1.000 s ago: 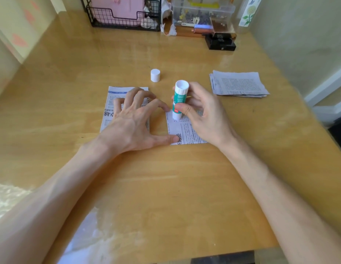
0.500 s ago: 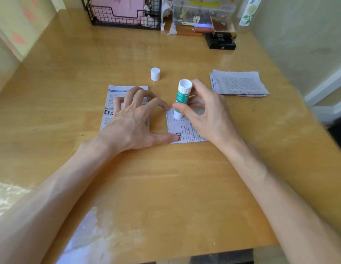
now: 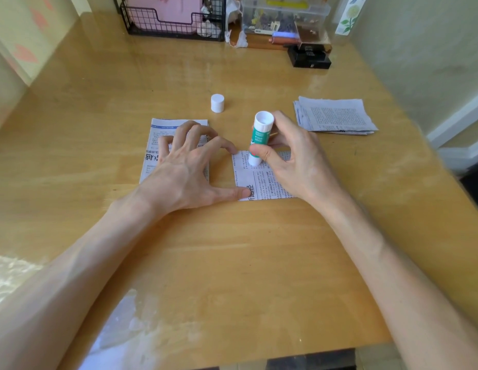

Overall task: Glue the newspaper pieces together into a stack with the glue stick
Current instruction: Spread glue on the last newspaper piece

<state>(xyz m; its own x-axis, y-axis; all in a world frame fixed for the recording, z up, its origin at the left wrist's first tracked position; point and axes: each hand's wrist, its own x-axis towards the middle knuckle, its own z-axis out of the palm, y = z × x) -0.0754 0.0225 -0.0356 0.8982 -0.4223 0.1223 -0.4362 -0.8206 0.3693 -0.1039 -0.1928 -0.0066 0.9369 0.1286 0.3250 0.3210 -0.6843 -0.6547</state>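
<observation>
My right hand grips a green and white glue stick, held nearly upright with its lower end pressed on a small newspaper piece lying on the wooden table. My left hand is spread flat, thumb tip pinning that piece's near-left corner and index fingertip at its far-left corner. The other fingers rest over a second newspaper piece to the left. The glue's white cap stands behind both pieces. A pile of loose newspaper pieces lies to the right.
At the table's far edge stand a black wire basket with a pink item, a clear plastic box of small things and a black box. Walls close in on the left and right. The near table edge shows glare.
The glue stick's lower end has slid a little left and toward the far edge of the piece, and the stick stands more upright than half a second ago. My left hand has stayed put.
</observation>
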